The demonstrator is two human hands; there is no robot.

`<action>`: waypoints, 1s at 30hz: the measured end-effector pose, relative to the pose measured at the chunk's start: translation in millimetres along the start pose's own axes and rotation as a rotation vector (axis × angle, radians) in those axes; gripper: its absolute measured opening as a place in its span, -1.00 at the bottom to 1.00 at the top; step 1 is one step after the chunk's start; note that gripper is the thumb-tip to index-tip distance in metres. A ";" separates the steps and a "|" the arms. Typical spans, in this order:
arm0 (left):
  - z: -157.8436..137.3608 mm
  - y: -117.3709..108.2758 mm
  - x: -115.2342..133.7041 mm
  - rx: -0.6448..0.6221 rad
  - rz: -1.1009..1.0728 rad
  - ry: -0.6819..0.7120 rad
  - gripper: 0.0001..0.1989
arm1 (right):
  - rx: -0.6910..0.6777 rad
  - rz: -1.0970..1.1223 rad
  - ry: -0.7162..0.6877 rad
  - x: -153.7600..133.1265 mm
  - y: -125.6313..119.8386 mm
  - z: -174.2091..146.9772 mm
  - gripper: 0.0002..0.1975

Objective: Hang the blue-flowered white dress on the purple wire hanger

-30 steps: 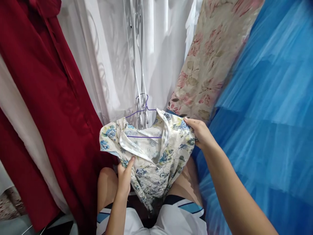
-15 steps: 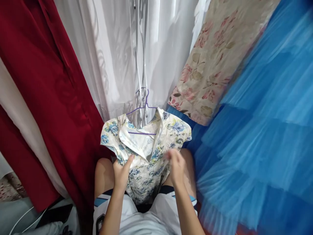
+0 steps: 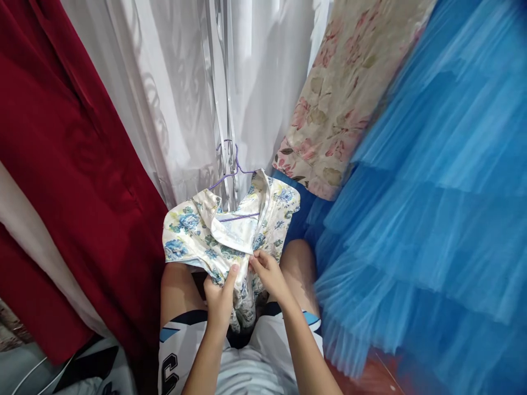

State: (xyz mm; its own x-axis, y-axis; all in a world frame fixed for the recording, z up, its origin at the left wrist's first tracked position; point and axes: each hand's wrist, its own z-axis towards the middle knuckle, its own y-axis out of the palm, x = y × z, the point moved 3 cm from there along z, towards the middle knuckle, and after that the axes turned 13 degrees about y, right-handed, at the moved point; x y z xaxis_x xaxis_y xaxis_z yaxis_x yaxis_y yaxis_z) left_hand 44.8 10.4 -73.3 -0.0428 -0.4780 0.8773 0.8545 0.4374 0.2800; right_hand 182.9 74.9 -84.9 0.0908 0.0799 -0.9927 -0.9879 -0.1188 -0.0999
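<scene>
A white dress [image 3: 187,227] with blue and green flowers and short sleeves hangs on a thin purple hanger [image 3: 237,164] between my knees. Its neck opening gapes, with one white-lined edge folded over; the lower end is bunched between my thighs. My left hand [image 3: 221,293] grips the cloth left of the opening, thumb on top and the other fingers behind it. Close by, my right hand [image 3: 268,273] pinches the dress at the lower point of the opening. Whether a zipper pull or only cloth is between those fingertips is hidden.
Silver straps [image 3: 226,99] dangle behind the hanger before white drapery [image 3: 181,82]. Red cloth [image 3: 82,181] hangs at left. A beige rose-print garment [image 3: 325,131] and a tiered blue tulle skirt [image 3: 428,219] hang at right. Grey fabric [image 3: 24,367] lies lower left.
My right hand has moved left from the side of the dress to the opening's lower point and closed there. My left hand has shifted right, drawing the cloth inward; the folded edge now lies further across.
</scene>
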 end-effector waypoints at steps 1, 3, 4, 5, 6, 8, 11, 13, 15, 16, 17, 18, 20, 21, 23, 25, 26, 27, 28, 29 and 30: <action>1.4 -1.6 -2.4 0.000 0.002 -0.004 -0.51 | 0.002 0.004 0.003 1.1 -0.5 1.4 -0.69; 5.0 -6.6 -8.9 0.019 0.007 -0.007 -0.49 | 0.022 0.006 0.032 4.6 0.6 4.0 -0.66; 6.9 -9.6 -12.7 0.040 0.007 -0.002 -0.48 | 0.035 0.008 0.056 7.3 2.0 5.2 -0.64; 8.6 -12.4 -16.8 0.061 0.003 0.005 -0.47 | 0.046 0.012 0.085 10.3 3.8 6.3 -0.62; 9.9 -14.7 -20.9 0.079 -0.005 0.010 -0.46 | 0.054 0.018 0.111 13.2 5.7 7.0 -0.60; 11.2 -17.3 -28.4 0.095 -0.027 0.013 -0.44 | 0.061 0.017 0.141 17.4 9.4 7.5 -0.59; 10.3 -18.0 -34.2 0.081 -0.022 0.019 -0.39 | 0.052 -0.011 0.155 16.6 13.4 5.3 -0.62; 8.4 -19.9 -31.7 0.112 0.035 0.110 -0.31 | 0.031 -0.021 0.153 11.2 14.0 2.6 -0.65; 5.0 -22.1 -25.0 0.173 0.170 0.291 -0.20 | 0.009 -0.016 0.139 3.0 11.0 -0.1 -0.68; 2.6 -21.5 -21.3 0.186 0.262 0.397 -0.17 | 0.006 -0.010 0.133 -1.6 7.8 -1.3 -0.68; 0.1 -18.9 -18.5 0.167 0.360 0.492 -0.19 | 0.008 -0.001 0.126 -6.4 3.7 -2.5 -0.69; -2.3 -14.4 -17.1 0.121 0.452 0.565 -0.24 | 0.017 0.008 0.122 -11.2 -1.1 -3.8 -0.70; -5.3 -1.7 -18.9 0.004 0.570 0.633 -0.39 | 0.025 0.013 0.117 -19.9 -9.4 -7.2 -0.71; -5.7 5.5 -21.5 -0.056 0.589 0.636 -0.48 | 0.012 0.009 0.115 -23.4 -11.6 -9.3 -0.71; -3.9 19.6 -27.9 -0.180 0.540 0.602 -0.62 | -0.048 0.009 0.115 -28.0 -10.6 -13.8 -0.69; -0.4 30.7 -34.2 -0.317 0.427 0.530 -0.79 | -0.108 0.050 0.118 -29.6 -5.1 -16.9 -0.67; 1.3 33.9 -36.7 -0.374 0.377 0.489 -0.84 | -0.122 0.083 0.120 -29.9 -2.1 -17.2 -0.67; 2.8 35.3 -38.5 -0.407 0.340 0.455 -0.84 | -0.127 0.119 0.124 -30.5 0.6 -16.5 -0.67; 3.9 34.8 -39.8 -0.418 0.321 0.433 -0.82 | -0.126 0.152 0.129 -31.9 2.7 -14.6 -0.69; 4.7 32.8 -40.9 -0.410 0.313 0.425 -0.81 | -0.129 0.180 0.138 -34.7 4.3 -11.5 -0.70; 5.3 29.9 -42.3 -0.389 0.310 0.425 -0.81 | -0.132 0.205 0.150 -39.2 5.4 -7.1 -0.71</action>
State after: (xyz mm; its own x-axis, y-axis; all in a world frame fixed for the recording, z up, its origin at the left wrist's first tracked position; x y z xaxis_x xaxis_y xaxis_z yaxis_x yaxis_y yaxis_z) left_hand 69.4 47.8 -100.0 0.3762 -0.6678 0.6422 0.9225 0.3344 -0.1927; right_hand 174.9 64.1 -47.0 -0.0824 -0.1053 -0.9910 -0.9635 -0.2458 0.1062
